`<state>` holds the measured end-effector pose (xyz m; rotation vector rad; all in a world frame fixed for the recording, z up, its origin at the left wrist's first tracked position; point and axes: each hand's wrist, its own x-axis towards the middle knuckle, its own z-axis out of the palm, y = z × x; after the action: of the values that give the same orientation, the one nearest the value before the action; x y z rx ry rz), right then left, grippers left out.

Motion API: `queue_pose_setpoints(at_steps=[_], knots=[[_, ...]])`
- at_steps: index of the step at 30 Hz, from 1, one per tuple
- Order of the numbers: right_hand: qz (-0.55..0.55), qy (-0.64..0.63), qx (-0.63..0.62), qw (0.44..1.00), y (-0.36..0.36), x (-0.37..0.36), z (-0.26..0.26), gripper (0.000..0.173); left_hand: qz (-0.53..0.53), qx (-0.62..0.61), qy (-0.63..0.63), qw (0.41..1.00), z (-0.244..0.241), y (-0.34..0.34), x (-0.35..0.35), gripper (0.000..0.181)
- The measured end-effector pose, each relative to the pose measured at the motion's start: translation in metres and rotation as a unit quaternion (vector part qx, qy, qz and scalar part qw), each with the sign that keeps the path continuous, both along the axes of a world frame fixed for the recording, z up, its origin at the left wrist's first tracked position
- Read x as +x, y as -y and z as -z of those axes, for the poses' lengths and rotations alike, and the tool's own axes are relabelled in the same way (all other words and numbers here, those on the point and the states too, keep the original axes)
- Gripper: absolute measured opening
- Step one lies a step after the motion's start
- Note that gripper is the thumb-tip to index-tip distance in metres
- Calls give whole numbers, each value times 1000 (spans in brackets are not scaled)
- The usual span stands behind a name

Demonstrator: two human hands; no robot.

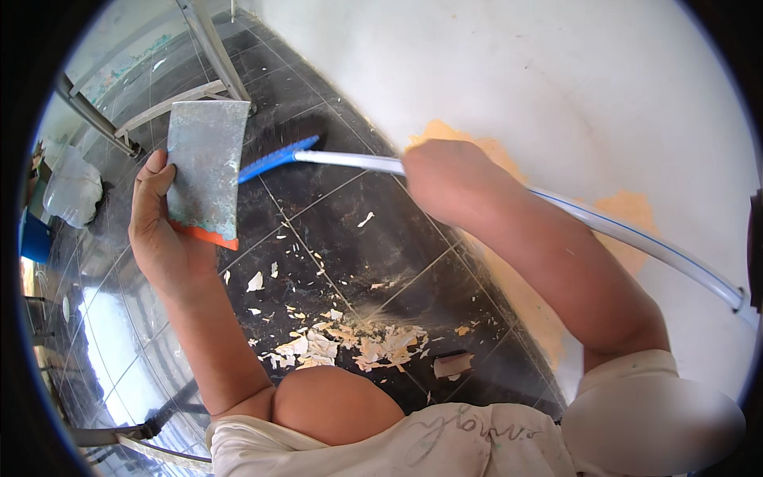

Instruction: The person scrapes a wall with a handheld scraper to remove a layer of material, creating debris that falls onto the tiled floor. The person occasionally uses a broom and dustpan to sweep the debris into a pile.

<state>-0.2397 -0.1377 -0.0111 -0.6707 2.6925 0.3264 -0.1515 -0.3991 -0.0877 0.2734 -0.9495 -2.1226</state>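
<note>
My left hand (158, 220) is gripping a wide scraper with a worn grey metal blade (205, 161) and an orange plastic edge (205, 234) at its base. The blade points upward, and most of the handle is hidden behind it and my palm. My right hand (444, 179) is closed around the white pole (351, 161) of what looks like a broom. Its blue plastic head (277, 157) lies to the left, partly hidden by the scraper blade. Beyond my forearm the pole, with a blue stripe, runs along the wall to the right edge.
White and yellowish paint flakes (381, 346) lie heaped on dark floor tiles, beside a small brownish piece (453, 365). The white wall (596, 107) has bare yellow patches (626, 220). Metal legs (217, 53) stand at upper left, near a translucent plastic bag (74, 188) and blue container (34, 237).
</note>
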Motion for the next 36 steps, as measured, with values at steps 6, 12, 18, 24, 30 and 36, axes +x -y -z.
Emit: queue_pose_setpoints(at_steps=[6, 12, 18, 24, 30, 36], knots=[[21, -7, 12, 1000, -146, 173, -81, 29, -61, -4, 21, 998, 8, 28, 5, 30], [294, 110, -151, 937, -226, 252, -122, 23, -41, -11, 4, 999, -5, 11, -6, 32], [147, -39, -189, 970, -235, 203, 19, 32, 4, -16, -8, 1000, -10, 4, 3, 37], [122, 2, -212, 970, -265, 225, 203, 44, 84, -3, 85, 993, 7, -26, -20, 40], [113, 237, -219, 940, -267, 320, 285, 38, 267, 5, 203, 942, 69, -86, -45, 40], [204, 231, -203, 929, -282, 284, 303, 29, 379, -52, 241, 892, 98, -114, -45, 38]])
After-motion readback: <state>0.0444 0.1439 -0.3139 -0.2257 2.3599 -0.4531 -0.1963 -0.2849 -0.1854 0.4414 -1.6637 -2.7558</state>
